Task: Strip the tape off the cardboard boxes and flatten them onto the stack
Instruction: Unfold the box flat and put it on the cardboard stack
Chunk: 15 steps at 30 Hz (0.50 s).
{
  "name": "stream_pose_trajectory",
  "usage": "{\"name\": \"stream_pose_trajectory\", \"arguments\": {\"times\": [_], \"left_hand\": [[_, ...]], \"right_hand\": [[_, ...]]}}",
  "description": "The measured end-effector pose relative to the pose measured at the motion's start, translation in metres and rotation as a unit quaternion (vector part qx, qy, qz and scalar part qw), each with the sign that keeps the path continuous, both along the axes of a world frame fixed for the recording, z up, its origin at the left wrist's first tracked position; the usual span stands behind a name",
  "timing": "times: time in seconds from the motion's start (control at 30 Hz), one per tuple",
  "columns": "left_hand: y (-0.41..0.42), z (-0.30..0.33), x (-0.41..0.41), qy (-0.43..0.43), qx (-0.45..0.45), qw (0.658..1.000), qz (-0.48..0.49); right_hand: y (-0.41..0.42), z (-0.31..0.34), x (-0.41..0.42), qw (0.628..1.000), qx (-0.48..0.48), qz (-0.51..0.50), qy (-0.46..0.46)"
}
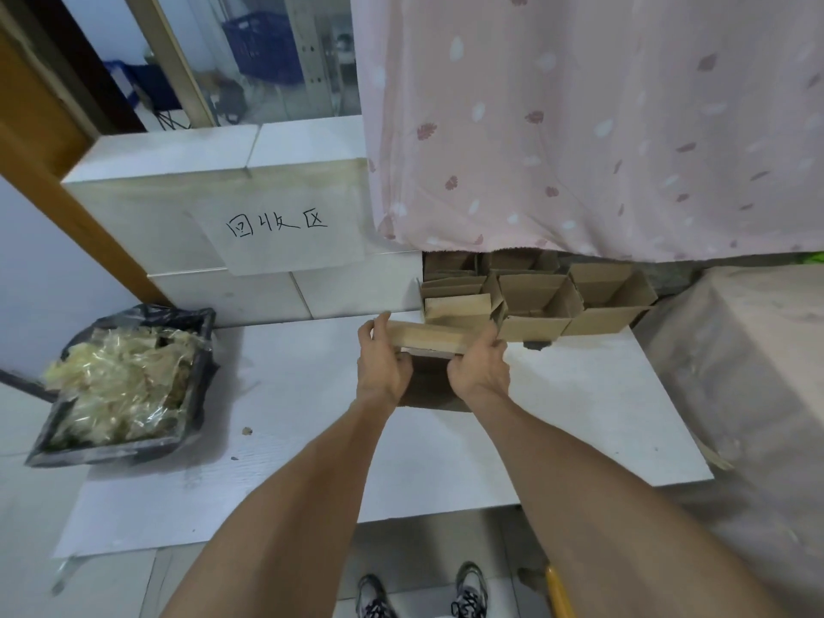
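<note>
**Desk:** Two hands on one box — what is crowding them?

**Photographer:** Several open cardboard boxes (535, 301) are sitting in a cluster just behind the held box, pushed up against the tiled ledge (178, 194) and tucked partly under a pink patterned curtain (602, 127) that is hanging down over them. A black tray (133, 448) lined with a dark bag is lying well off to the person's left, heaped with stripped clear tape (120, 385).

**Desk:** And the setting?

**Photographer:** A white counter (312, 461) is carrying the work, running up to the ledge, where a paper sign (281, 234) with handwritten characters is hanging on the front. Something draped in a pale sheet (735, 372) is standing at the right. Glass and a blue crate (263, 46) are showing beyond the ledge; the person's trainers (421, 591) are showing on the floor below the counter's edge.

**Desk:** The hands?

**Photographer:** Both bare forearms are reaching forward. The left hand (381, 363) is gripping the left end of the cardboard box (428, 341), fingers curling over its top edge. The right hand (479, 365) is clamping the right end the same way. The box is being held just above the counter, its light top strip facing up and its shadowed underside facing the camera, touching or nearly touching the nearest box of the cluster; I cannot tell which.
</note>
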<state>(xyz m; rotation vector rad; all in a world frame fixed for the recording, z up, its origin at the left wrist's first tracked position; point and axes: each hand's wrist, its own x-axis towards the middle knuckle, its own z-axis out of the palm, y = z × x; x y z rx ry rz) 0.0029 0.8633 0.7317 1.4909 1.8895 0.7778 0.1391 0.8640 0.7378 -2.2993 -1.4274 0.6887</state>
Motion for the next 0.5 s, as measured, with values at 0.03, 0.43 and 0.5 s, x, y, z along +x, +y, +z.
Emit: {"name": "stream_pose_trajectory", "arguments": {"times": [0.03,0.43,0.5], "left_hand": [[-0.003,-0.002,-0.003,-0.011,0.004,1.000,0.015],[-0.034,-0.035,-0.043,0.115,-0.180,0.977,0.023],[-0.039,-0.038,-0.045,0.144,-0.214,0.966,0.004]], "right_hand": [[-0.002,-0.002,-0.002,1.000,-0.001,0.003,0.005],[-0.025,-0.021,-0.023,0.982,-0.155,0.078,-0.078],[-0.031,-0.025,-0.026,0.967,-0.202,0.112,-0.108]]}}
